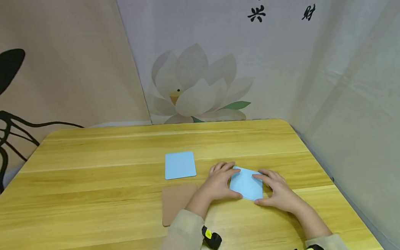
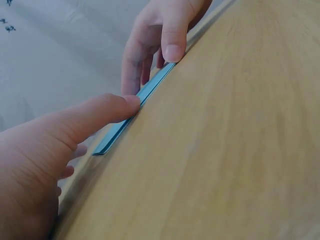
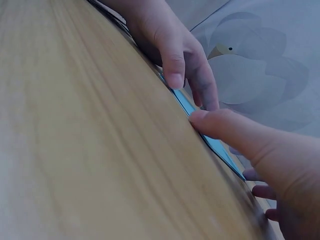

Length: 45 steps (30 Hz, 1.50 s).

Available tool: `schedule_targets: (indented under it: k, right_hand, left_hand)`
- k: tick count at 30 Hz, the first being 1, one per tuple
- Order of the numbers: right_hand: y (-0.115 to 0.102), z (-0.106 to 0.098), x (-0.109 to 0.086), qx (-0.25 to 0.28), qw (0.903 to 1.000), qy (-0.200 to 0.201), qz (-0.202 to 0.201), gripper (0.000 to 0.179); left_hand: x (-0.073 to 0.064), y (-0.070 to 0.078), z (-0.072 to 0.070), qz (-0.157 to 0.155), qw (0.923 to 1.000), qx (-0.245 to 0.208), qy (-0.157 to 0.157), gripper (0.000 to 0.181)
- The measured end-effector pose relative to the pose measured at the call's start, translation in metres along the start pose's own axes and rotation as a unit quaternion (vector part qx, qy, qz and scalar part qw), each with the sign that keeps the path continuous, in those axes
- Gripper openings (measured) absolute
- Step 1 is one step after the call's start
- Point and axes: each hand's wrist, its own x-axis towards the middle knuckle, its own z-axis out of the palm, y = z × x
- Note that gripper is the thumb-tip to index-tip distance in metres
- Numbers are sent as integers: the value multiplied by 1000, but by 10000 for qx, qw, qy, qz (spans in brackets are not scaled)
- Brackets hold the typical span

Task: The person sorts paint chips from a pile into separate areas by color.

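A pale blue square card (image 1: pixel 246 184) lies on the wooden table, right of the middle, turned slightly askew. My left hand (image 1: pixel 220 183) holds its left side, thumb at the near edge and index fingertip on the far part. On the opposite side my right hand (image 1: pixel 277 191) grips it the same way, thumb low and index finger on top. Seen edge-on in the left wrist view, the card (image 2: pixel 117 131) shows two thin layers; whether it is folded or stacked I cannot tell. Both thumbs touch its near edge in the right wrist view, where the card (image 3: pixel 220 150) appears as a narrow strip.
Another blue square card (image 1: pixel 180 165) with rounded corners lies flat, farther back and left of my hands. Nearer, a brown square board (image 1: pixel 175 203) is partly covered by my left forearm. The table (image 1: pixel 86 178) ends at a printed curtain (image 1: pixel 194 33) behind.
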Motion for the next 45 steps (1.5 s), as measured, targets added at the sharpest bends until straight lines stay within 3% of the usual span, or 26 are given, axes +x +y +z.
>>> schedule_targets:
  k: [11, 19, 45]
  right_hand:
    - [-1, -1, 2, -6, 10000, 13, -6, 75]
    - [-2, -1, 2, 62, 10000, 15, 9, 74]
    - [-11, -11, 4, 433, 9988, 130, -177, 72]
  left_hand:
    - [1, -2, -1, -4, 9999, 78, -145, 80]
    - [-1, -2, -1, 48, 9999, 130, -80, 80]
    - [-7, 3, -11, 195, 9984, 120, 512, 81]
